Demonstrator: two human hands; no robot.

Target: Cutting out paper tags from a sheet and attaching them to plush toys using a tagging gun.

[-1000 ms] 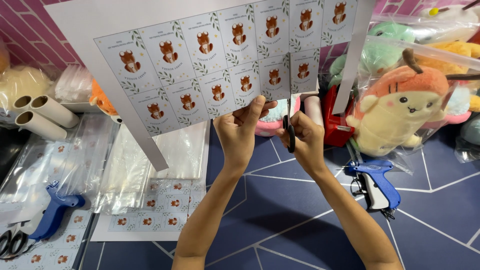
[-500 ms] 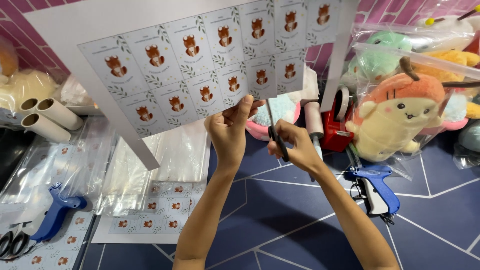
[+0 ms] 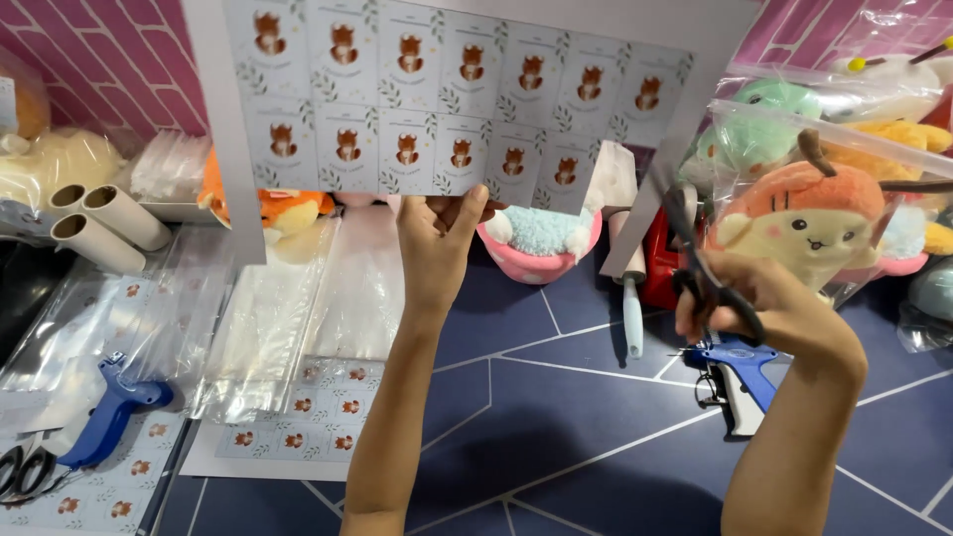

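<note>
The right hand (image 3: 769,308), which half a second earlier had held the scissors (image 3: 700,263) against the lower edge of the printed sheet (image 3: 447,99), had moved away to the right and now was well apart from the paper. The fingers were closed through the black handles, and the blades pointed upward; if the blades were open or together, I could not tell, because they were dark and blurred against the red thing behind. This suggested that one cut was finished and the scissors were being taken out before the next one.

The left hand (image 3: 442,248) was pinching the sheet at its bottom edge, thumb in front and fingers behind, and held it high in front of the pink brick wall (image 3: 89,60). The sheet had also come closer to the camera than before and filled the top of the view.

The sheet was white with wide blank margins. In the middle were two rows of small rectangular labels, each with a little brown animal and thin leaf drawings. The bottom margin under the labels looked already trimmed off, while the left and right margins hung down as long white strips.

Below, on the dark blue floor (image 3: 556,417), lay a blue tagging gun (image 3: 735,372), clear plastic bags (image 3: 288,318) and plush toys (image 3: 804,223).
</note>
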